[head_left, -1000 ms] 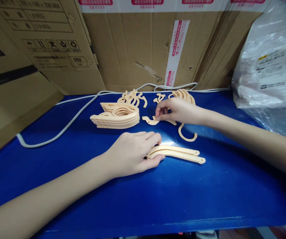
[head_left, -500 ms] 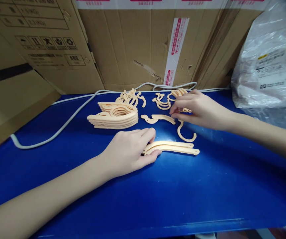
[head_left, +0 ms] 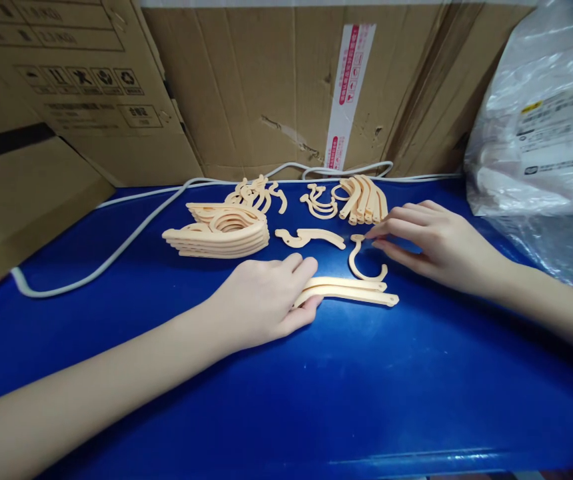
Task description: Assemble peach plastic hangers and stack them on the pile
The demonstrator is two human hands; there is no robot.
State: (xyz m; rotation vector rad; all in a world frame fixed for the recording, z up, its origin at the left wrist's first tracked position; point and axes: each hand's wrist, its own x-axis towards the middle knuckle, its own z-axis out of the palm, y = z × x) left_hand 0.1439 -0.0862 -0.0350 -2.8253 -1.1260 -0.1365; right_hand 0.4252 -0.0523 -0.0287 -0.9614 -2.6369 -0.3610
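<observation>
My left hand (head_left: 271, 297) is closed around the inner ends of two cream plastic hanger arms (head_left: 349, 288), which lie side by side with their free ends pointing right. My right hand (head_left: 424, 247) hovers with fingers apart, its fingertips right beside the flat end of a cream hanger hook (head_left: 368, 268); whether they touch it I cannot tell. The hook lies on the blue table just behind the two arms. To its left is a bent cream piece (head_left: 311, 237) with a notched end. Behind my right fingertips sits a bunch of curved hanger arms (head_left: 364, 200).
A stack of folded hangers (head_left: 216, 233) stands at left, with loose hooks (head_left: 254, 195) behind it and several more hooks (head_left: 320, 203) further right. A white cable (head_left: 131, 247) curves along the back and left. Cardboard boxes (head_left: 246, 80) wall the rear; a clear plastic bag (head_left: 536, 133) rests at right.
My right hand has drawn back from the bunch of hanger arms toward the loose hook, uncovering the bunch. My left hand still holds the two arms. The view has shifted slightly.
</observation>
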